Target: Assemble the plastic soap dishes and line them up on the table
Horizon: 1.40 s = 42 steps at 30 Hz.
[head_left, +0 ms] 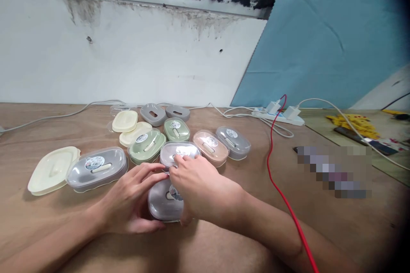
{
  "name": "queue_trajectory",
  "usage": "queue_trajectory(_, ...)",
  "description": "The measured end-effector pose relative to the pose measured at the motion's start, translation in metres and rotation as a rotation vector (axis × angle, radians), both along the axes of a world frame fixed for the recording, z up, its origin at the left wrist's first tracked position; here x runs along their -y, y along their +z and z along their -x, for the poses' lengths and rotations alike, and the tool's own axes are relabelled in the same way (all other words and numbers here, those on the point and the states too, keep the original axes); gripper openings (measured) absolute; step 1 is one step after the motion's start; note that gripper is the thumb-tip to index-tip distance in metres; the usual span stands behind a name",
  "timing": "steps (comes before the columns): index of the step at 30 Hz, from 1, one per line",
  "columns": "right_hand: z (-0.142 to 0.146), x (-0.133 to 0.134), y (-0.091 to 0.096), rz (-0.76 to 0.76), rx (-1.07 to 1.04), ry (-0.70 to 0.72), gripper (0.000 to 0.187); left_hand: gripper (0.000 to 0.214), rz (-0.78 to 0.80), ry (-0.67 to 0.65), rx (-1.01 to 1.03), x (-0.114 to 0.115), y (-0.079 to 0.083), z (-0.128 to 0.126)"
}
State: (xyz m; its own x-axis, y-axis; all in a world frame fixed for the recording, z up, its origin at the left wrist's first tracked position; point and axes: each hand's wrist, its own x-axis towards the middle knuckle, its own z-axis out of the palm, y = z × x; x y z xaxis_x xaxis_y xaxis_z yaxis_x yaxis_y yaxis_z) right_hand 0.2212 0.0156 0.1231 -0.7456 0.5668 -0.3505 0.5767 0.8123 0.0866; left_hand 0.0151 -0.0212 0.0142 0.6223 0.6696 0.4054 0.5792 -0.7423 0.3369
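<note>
The lavender-grey oval box point(158, 207) sits on the wooden tabletop point(248, 179), nearest the person, between the two hands. Its transparent lid point(156, 194) shows a pale strip-shaped piece point(168, 196) and a round sticker point(174, 193), partly hidden behind the fingers.

The right hand point(205, 181) is closed around the right end, thumb at the near rim and fingertips at the far one. The left hand point(134, 196) cups the left end, fingers by the far rim and thumb by the near corner; whether it presses or merely steadies, I cannot tell.

The step in hand looks like settling or checking the lid along its rim. To do it well, keep the base flat on the wood and let one hand brace while the other works, with pressure spread around the edge rather than pushed into the middle (thin clear plastic probably flexes there). Lining up both rounded ends first should help prevent a skewed seat. The similar lidded box point(165, 150) just behind leaves little room for the right fingers, so nudging it might upset the peach-coloured box point(221, 153) beside it; drawing the work slightly nearer would give better clearance.
</note>
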Motion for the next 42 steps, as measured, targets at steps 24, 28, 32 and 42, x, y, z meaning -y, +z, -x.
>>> queue_trajectory(24,-0.08,-0.12,0.011,0.075,-0.262,-0.601,0.062,0.071,0.124,0.091,0.078,0.003,-0.008,-0.012)
queue_trajectory(28,-0.079,-0.121,0.01,0.058,-0.262,-0.612,0.063,0.067,0.106,0.148,0.066,0.003,-0.014,-0.019)
queue_trajectory(32,-0.078,-0.121,0.009,0.054,-0.251,-0.62,0.062,0.059,0.085,0.206,0.061,0.003,-0.014,-0.021)
queue_trajectory(42,-0.077,-0.116,0.013,0.045,-0.354,-0.475,0.042,0.062,0.067,0.273,0.033,0.004,-0.002,-0.016)
